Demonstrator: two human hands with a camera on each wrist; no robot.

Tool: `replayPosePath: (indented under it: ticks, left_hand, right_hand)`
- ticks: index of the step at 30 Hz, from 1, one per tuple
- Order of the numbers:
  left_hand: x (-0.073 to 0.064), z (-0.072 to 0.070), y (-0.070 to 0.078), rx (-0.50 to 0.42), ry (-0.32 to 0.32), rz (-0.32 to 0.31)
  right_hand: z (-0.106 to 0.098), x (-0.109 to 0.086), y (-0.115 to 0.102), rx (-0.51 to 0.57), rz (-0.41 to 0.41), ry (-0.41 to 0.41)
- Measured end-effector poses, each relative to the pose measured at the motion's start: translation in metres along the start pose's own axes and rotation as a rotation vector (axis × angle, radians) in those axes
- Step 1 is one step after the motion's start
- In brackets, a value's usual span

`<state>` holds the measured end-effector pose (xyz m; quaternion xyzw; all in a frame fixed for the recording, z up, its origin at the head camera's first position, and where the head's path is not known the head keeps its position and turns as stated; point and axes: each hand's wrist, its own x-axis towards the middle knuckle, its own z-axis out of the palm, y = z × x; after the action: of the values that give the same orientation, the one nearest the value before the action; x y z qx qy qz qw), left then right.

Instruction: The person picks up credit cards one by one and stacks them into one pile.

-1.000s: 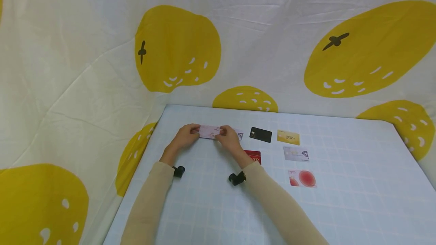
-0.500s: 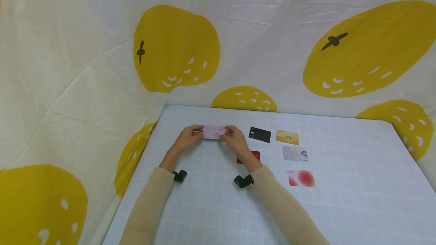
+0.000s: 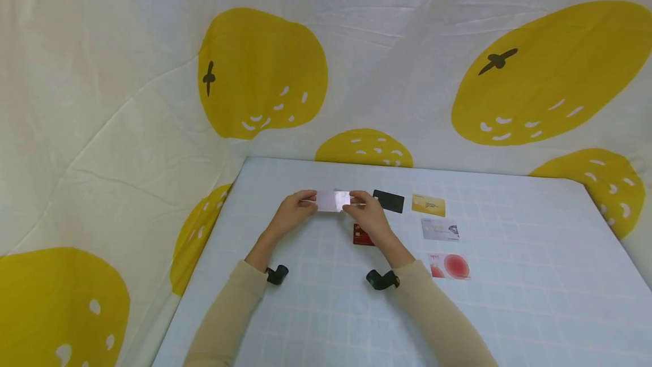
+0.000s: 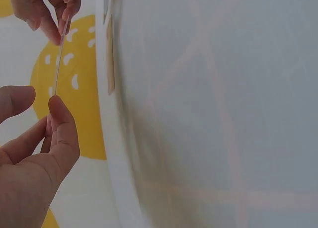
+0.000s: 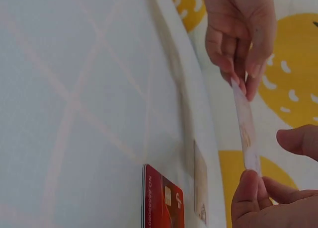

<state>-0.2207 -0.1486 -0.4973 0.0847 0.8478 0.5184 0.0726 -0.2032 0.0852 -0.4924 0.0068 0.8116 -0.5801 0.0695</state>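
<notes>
Both hands hold one pale pink card (image 3: 332, 201) above the back of the table, a hand at each short end. My left hand (image 3: 294, 209) pinches its left end between thumb and fingers; my right hand (image 3: 370, 217) pinches the right end. Bright glare covers part of its face in the head view. Seen from the left wrist, the card (image 4: 60, 59) is nearly edge-on. A red chip card (image 5: 163, 200) lies below my right hand, partly covered by that forearm in the head view. Near it in the right wrist view lies another pale card (image 5: 200, 181).
A black card (image 3: 390, 201) lies just right of my right hand, with a gold card (image 3: 428, 205) beside it. Farther right are a silver card (image 3: 440, 229) and a white card with a red circle (image 3: 450, 266). A fruit-print cloth (image 3: 372, 89) hangs behind the table.
Both hands have shifted right with the pink card, which now catches bright glare. My right hand has come up against the black card's left edge in the head view.
</notes>
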Motion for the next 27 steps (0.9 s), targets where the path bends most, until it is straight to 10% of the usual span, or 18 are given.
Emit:
replayPosePath:
  ticks: [27]
  left_hand:
    - [-0.016,0.062,0.019,-0.022,-0.103,0.053]
  right_hand:
    - [-0.054,-0.042,0.036,-0.083,0.095,0.016]
